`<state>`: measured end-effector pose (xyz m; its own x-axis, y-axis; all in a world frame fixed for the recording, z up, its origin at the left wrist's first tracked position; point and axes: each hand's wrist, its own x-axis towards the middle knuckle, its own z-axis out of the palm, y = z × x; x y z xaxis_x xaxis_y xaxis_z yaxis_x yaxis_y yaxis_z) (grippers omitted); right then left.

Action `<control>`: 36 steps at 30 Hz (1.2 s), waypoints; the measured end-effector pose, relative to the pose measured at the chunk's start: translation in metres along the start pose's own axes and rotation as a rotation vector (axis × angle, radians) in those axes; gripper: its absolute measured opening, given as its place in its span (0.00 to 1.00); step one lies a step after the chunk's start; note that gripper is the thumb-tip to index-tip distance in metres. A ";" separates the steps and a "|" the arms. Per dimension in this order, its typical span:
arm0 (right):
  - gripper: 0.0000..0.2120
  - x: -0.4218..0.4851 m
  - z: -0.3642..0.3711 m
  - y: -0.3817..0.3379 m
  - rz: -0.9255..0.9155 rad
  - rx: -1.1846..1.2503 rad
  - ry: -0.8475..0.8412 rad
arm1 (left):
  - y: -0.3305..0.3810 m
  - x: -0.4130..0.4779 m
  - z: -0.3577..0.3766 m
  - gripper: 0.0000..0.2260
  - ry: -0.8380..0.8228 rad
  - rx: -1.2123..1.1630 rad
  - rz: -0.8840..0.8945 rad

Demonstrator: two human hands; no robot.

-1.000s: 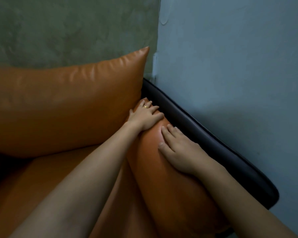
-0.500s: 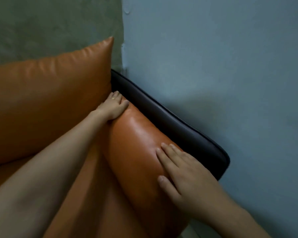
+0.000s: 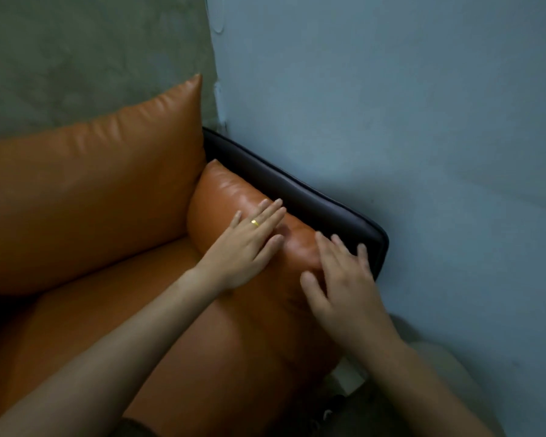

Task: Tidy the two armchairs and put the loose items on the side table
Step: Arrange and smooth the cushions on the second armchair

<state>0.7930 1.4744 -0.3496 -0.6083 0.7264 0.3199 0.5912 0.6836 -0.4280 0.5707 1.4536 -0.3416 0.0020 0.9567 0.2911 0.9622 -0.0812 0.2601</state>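
While both hands lay on the orange arm cushion (image 3: 234, 197) of the armchair (image 3: 139, 310), the left hand (image 3: 249, 247) rested flat with fingers together, a gold ring (image 3: 255, 223) showing, holding nothing. Half a second before, it had been up at the cushion's far end, against the back cushion (image 3: 92, 190); now it had slid forward to the middle. The right hand (image 3: 344, 285) was flat too, fingers slightly spread and blurred, its tips just touching the dark frame (image 3: 312, 197) that ran along the blue wall (image 3: 423, 152). It had shifted outward, from the cushion's top toward that edge.

That pattern read as smoothing strokes along the arm cushion, which sat snug between back cushion and frame, so this armchair's tidying seemed close to finished on this side. No loose items and no side table were in view, nor the second armchair; that part of the job was probably still to come.
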 end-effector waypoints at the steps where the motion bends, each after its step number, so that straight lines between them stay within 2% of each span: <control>1: 0.31 0.016 -0.003 0.000 -0.006 0.050 0.012 | 0.006 0.009 0.000 0.25 0.019 -0.034 0.011; 4: 0.29 0.042 0.006 0.008 0.049 0.094 0.052 | 0.007 0.026 0.016 0.25 0.029 -0.111 -0.065; 7: 0.27 0.013 0.040 0.021 0.058 0.024 0.162 | -0.008 0.018 0.040 0.27 0.131 -0.091 -0.177; 10: 0.28 -0.019 0.065 0.028 0.069 0.154 0.233 | -0.024 -0.003 0.054 0.26 0.220 -0.149 -0.394; 13: 0.27 -0.017 0.076 0.026 0.073 0.234 0.378 | -0.023 -0.025 0.065 0.25 0.268 -0.361 -0.572; 17: 0.27 -0.004 0.092 0.016 0.081 0.266 0.539 | 0.020 -0.048 0.091 0.25 0.438 -0.577 -0.669; 21: 0.13 0.015 0.066 0.035 -0.033 0.200 0.656 | 0.075 -0.068 0.138 0.30 0.696 -0.740 -0.763; 24: 0.13 0.038 0.026 0.047 -0.154 0.086 0.518 | 0.101 -0.067 0.166 0.32 0.820 -0.795 -0.845; 27: 0.12 0.051 0.017 0.052 -0.281 0.029 0.331 | 0.112 -0.069 0.185 0.33 0.869 -0.724 -0.828; 30: 0.22 0.051 0.027 0.054 -0.385 -0.012 0.177 | 0.111 -0.067 0.194 0.33 0.904 -0.691 -0.832; 36: 0.27 0.041 0.043 0.053 -0.403 0.011 0.201 | 0.110 -0.060 0.199 0.33 0.993 -0.661 -0.816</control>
<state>0.7763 1.5373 -0.3954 -0.6731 0.4021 0.6207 0.3213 0.9149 -0.2443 0.7308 1.4423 -0.5136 -0.9271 0.2354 0.2918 0.3020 0.0079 0.9533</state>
